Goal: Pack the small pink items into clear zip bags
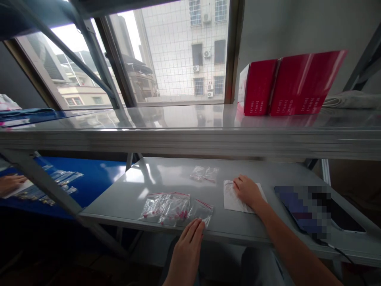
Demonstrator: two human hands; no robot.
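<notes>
My left hand (189, 243) is at the table's front edge, its fingers stretched out close together. Their tips touch the lower corner of a clear zip bag (200, 209) with a red seal line; the thumb is hidden. Two similar zip bags (177, 206) lie just left of it with small pink-red pieces inside. Over a folded white cloth or tissue (231, 201), my right hand (247, 190) has its fingers bent down and together, touching the white sheet. Whether anything small is between those fingertips is hidden. Further back lie small clear bags (205, 173).
A metal shelf edge (190, 141) crosses above the table, carrying red boxes (293, 85). On the right lie a phone (345, 216), a partly blurred flat item (300, 210) and a cable. At left, another person's hand (11, 183) is near several bags on a blue surface (98, 169).
</notes>
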